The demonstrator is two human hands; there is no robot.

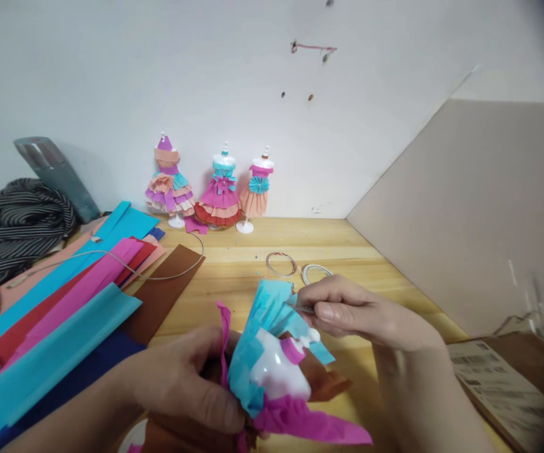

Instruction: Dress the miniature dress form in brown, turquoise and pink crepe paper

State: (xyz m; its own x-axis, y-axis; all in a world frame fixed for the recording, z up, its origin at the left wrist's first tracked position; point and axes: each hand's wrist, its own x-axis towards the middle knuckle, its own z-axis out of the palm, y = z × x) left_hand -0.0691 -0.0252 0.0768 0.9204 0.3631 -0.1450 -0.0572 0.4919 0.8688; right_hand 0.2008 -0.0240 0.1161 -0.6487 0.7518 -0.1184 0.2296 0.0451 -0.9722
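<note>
Over the table (pixel 314 239), near middle: white mannequin (pixel 278 371) tilted, long axis running near left to far right. My left hand (pixel 189 377) is wrapped about its lower part; neck (pixel 311 338) points toward my right hand (pixel 359 313), tightly pinching a thin metal tool (pixel 302 308) at turquoise paper (pixel 266 311).

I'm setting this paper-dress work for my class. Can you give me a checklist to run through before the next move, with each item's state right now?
1. Left hand has a grip on the white mannequin: ok.
2. Mannequin standing upright: not ok, it is tilted in the hand.
3. Thin item in the right hand identified: cannot tell, mostly hidden.
4. Turquoise paper fastened to the mannequin: cannot tell.
5. Wide magenta paper lying close to the body: not ok, its end juts out.
6. Dressed examples in sight: ok, three stand by the wall.
</note>
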